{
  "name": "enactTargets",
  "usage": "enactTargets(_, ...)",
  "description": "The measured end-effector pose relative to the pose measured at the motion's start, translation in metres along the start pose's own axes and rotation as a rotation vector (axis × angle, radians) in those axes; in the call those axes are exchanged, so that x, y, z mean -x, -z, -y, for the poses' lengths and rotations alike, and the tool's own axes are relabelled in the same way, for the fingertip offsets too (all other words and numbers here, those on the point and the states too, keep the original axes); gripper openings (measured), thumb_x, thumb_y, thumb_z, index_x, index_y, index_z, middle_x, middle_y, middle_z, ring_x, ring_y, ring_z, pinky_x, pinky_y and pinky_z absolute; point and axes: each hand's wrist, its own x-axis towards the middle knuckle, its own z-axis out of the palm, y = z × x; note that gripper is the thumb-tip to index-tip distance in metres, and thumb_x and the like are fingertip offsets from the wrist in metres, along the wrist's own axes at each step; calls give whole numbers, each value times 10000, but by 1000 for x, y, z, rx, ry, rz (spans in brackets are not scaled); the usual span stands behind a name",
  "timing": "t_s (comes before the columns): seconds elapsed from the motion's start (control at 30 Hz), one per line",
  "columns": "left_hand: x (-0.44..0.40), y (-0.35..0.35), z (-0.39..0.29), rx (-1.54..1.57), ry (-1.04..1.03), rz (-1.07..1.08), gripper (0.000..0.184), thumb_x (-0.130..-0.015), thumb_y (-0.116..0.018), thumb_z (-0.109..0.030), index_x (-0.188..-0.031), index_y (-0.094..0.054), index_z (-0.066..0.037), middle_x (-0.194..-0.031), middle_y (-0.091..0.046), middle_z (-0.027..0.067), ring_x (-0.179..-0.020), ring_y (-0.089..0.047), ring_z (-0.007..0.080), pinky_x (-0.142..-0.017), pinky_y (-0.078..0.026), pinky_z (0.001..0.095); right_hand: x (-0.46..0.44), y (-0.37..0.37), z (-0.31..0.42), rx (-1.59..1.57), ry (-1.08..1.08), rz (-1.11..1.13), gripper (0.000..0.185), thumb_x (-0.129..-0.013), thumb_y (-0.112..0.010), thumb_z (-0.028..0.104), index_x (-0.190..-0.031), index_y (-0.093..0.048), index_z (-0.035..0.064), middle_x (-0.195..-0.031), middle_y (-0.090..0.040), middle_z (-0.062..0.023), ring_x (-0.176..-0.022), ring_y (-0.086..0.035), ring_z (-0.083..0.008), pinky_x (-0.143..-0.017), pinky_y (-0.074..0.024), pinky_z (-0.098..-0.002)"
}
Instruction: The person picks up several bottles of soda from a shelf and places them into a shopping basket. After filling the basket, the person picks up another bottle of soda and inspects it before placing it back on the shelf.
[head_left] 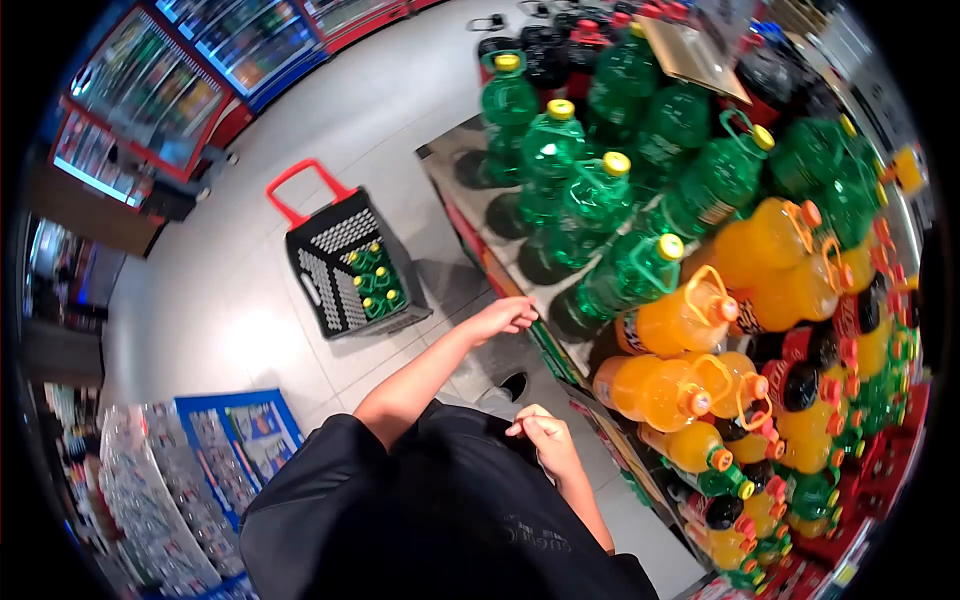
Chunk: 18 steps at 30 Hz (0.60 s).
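Observation:
My left hand (503,318) reaches out to the edge of the display stand (548,345), its fingers curled and nothing visible in them. Whether it touches the edge I cannot tell. Closest to it stands a green soda bottle (625,275) with a yellow cap and carry handle. Other green bottles (585,205) stand behind that one, and orange soda bottles (675,315) are to its right. My right hand (545,435) is held in front of my chest, fingers bent inward, with nothing showing in it.
A black shopping basket (330,250) with a red handle stands on the floor, holding several green yellow-capped bottles (375,278). Glass-door fridges (150,85) line the far left. A blue-framed rack (240,440) stands at lower left. Cola bottles (790,385) are among the display's rows.

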Motion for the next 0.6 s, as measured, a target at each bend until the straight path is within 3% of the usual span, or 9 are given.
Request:
enactTargets(0.07,25,46,77,-570,-172,-108,431,-901,-529,-260,-1268,-530,-34,-1087,-647,104,-1005,-593,164,-877,-457,297,-17,-16,7,165,-28,79,141,-896,-602,118,-902,-697,14,-860,-597,-37,-819,-554,-128,-760,-438,-261)
enactTargets(0.1,49,67,115,-578,-73,-174,481,-857,-534,-316,-1245,-540,-32,-1126,-631,183,-1038,-607,281,-899,-463,344,-25,-28,13,276,-12,118,138,-894,-607,121,-920,-694,17,-858,-599,-36,-816,-556,-122,-760,-440,-259)
enactTargets(0.17,104,118,207,-892,77,-363,443,-841,-497,-309,-1159,-584,-13,-1161,-588,228,-1063,-571,376,-923,-453,417,-42,-49,5,377,-2,199,142,-889,-616,126,-953,-688,21,-861,-604,-32,-811,-559,-114,-755,-442,-254)
enactTargets(0.23,155,191,355,-965,423,-357,501,-825,-514,-367,-1176,-585,-15,-1219,-563,219,-1128,-539,377,-959,-431,439,-57,-67,-18,379,-58,264,162,-901,-609,147,-879,-704,18,-848,-600,-34,-807,-554,-111,-738,-432,-243)
enactTargets(0.3,256,173,333,-693,883,-508,512,-839,-482,-365,-1198,-583,-14,-1311,-505,198,-1223,-483,340,-996,-409,431,-71,-90,-33,306,-131,354,207,-915,-591,163,-835,-708,13,-835,-590,-26,-793,-546,-109,-727,-423,-238)
enactTargets(0.37,314,194,419,-588,976,-510,488,-818,-493,-345,-1126,-620,12,-1253,-554,196,-1197,-501,357,-985,-414,423,-86,-116,-54,273,-227,387,197,-916,-588,163,-880,-711,13,-819,-572,-10,-768,-521,-94,-710,-418,-236)
enactTargets(0.47,381,198,492,-754,694,-300,470,-798,-503,-346,-1072,-650,6,-1166,-600,222,-1168,-520,375,-977,-415,418,-108,-163,-111,486,-207,336,194,-898,-609,153,-1026,-689,31,-806,-564,-8,-752,-522,-94,-709,-443,-253)
enactTargets(0.57,414,179,539,-162,634,-676,448,-779,-508,-355,-1028,-683,-26,-1067,-632,254,-1139,-537,393,-975,-414,410,-133,-181,-209,1006,-153,391,254,-868,-654,231,-1044,-688,51,-888,-628,-62,-801,-599,-141,-746,-466,-260)
enactTargets(0.6,427,181,551,-150,629,-663,448,-779,-508,-355,-1028,-683,-26,-1067,-632,254,-1139,-537,393,-975,-414,410,-136,-185,-239,1112,-261,403,285,-839,-686,287,-1047,-695,92,-976,-648,-96,-812,-627,-237,-781,-482,-316)
